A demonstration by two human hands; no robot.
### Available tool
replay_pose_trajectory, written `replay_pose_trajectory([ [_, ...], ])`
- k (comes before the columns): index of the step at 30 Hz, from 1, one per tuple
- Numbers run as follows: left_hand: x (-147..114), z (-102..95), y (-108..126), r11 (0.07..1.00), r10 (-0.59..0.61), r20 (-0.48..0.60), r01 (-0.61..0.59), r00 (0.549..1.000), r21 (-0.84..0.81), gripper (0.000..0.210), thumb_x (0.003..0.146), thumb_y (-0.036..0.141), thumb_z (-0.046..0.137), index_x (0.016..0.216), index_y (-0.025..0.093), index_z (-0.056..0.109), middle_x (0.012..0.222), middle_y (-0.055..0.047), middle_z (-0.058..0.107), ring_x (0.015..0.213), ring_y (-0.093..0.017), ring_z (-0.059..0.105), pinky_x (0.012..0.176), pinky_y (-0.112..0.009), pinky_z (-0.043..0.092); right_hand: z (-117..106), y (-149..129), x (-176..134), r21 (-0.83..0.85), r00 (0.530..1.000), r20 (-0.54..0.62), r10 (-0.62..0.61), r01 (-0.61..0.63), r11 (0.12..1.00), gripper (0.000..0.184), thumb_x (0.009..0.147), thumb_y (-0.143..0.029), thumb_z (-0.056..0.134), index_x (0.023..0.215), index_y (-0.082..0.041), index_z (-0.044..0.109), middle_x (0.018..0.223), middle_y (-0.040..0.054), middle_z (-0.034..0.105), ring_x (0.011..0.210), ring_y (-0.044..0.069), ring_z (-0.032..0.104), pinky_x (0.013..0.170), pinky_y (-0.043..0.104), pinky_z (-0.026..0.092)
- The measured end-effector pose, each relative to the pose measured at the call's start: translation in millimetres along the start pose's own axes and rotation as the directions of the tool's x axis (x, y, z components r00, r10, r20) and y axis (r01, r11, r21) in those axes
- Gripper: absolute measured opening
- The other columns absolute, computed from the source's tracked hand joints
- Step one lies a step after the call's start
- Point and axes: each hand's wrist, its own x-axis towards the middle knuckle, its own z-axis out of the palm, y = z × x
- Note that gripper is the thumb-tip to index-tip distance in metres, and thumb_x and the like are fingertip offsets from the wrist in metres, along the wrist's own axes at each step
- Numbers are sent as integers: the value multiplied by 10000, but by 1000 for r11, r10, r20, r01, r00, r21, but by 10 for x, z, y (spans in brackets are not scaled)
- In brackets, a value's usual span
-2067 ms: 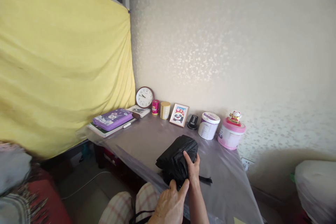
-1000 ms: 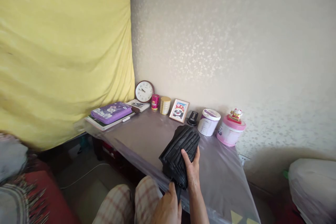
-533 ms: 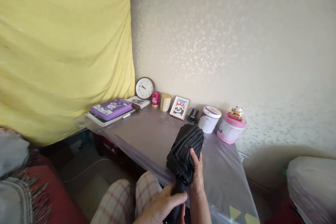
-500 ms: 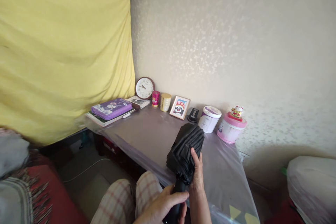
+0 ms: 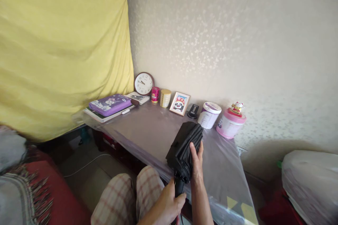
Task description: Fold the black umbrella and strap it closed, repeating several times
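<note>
A black folding umbrella (image 5: 184,146), collapsed with its pleated canopy loosely gathered, tilts up and away from me over the near part of the table. My left hand (image 5: 169,198) is wrapped around its black handle at the lower end. Along the canopy's right side lies my right hand (image 5: 196,161), its thumb on the near face and its other fingers partly hidden behind the cloth.
On the table (image 5: 137,126) stand a clock (image 5: 144,83), a purple case (image 5: 110,104), a pink can (image 5: 155,95), a yellow-lidded jar (image 5: 165,98), a panda picture frame (image 5: 180,103), a white tub (image 5: 209,116) and a pink tub (image 5: 231,123) topped by a cat figurine.
My left hand has turned on the handle and shifted slightly upward, with the umbrella rotating a little. The right hand keeps its place on the canopy. The view has shifted slightly.
</note>
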Motion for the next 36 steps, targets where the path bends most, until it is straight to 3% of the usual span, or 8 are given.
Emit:
replay_pose_trajectory([
  [4, 16, 19, -63, 966, -9, -83, 30, 997, 258, 480, 811, 282, 460, 1263, 148, 372, 900, -74, 648, 496, -140, 578, 510, -251, 425, -1, -26, 15, -82, 999, -31, 9, -12, 997, 889, 693, -513, 658, 1432, -289, 219, 1376, 12, 450, 1224, 225, 448, 1016, 347, 358],
  [9, -24, 9, -95, 807, 86, -139, 13, 987, 590, 509, 850, 230, 408, 1326, 71, 328, 1040, -164, 638, 957, -243, 614, 750, -281, 432, -29, 33, 47, -110, 999, -46, -8, 3, 994, 940, 657, -480, 698, 1436, -287, 209, 1331, 10, 501, 1170, 223, 499, 977, 332, 400],
  [13, -81, -18, -73, 711, 75, -129, 38, 989, 702, 476, 867, 207, 342, 1313, 43, 348, 1045, -183, 635, 964, -264, 611, 751, -311, 428, -24, 61, 46, -39, 999, -45, 14, -16, 999, 935, 630, -437, 730, 1422, -297, 253, 1214, 8, 595, 1020, 217, 597, 870, 323, 481],
  [17, -108, -63, -41, 831, 103, -105, -27, 989, 555, 475, 838, 323, 416, 1243, 76, 399, 985, -167, 649, 908, -260, 624, 724, -303, 438, 4, 13, 11, 105, 996, -25, 87, -84, 991, 885, 640, -409, 734, 1401, -322, 289, 1093, -4, 654, 851, 202, 655, 754, 327, 534],
  [20, -114, -100, 30, 990, 48, 85, -59, 995, 127, 335, 784, 396, 459, 1023, 164, 490, 660, -24, 618, 571, -178, 605, 539, -257, 427, 6, -32, -20, 208, 989, 42, 145, -151, 967, 818, 656, -414, 723, 1373, -318, 342, 1019, -6, 679, 793, 203, 668, 717, 339, 546],
  [24, -122, -102, 130, 929, 61, 354, 76, 933, -362, 291, 748, 457, 474, 879, 197, 477, 446, 89, 461, 326, -78, 407, 393, -191, 304, 10, -83, -73, 256, 980, 115, 164, -189, 948, 709, 700, -467, 668, 1331, -265, 415, 969, 17, 691, 798, 212, 668, 723, 353, 546],
  [29, -97, -15, 84, 974, 23, 211, 26, 977, -225, 186, 752, 383, 496, 743, 199, 464, 348, 94, 404, 286, -74, 354, 346, -187, 263, 32, -113, -113, 173, 979, 106, 174, -190, 966, 742, 697, -461, 675, 1355, -293, 376, 1003, 11, 680, 794, 211, 665, 723, 356, 543],
  [36, -15, 57, -108, 993, -14, -87, 24, 996, 119, 332, 779, 336, 511, 1078, 192, 501, 609, 16, 603, 559, -166, 592, 546, -247, 422, 17, -46, -74, 72, 993, 63, 102, -106, 992, 799, 674, -446, 701, 1375, -328, 335, 1117, -14, 636, 891, 199, 634, 747, 315, 527],
])
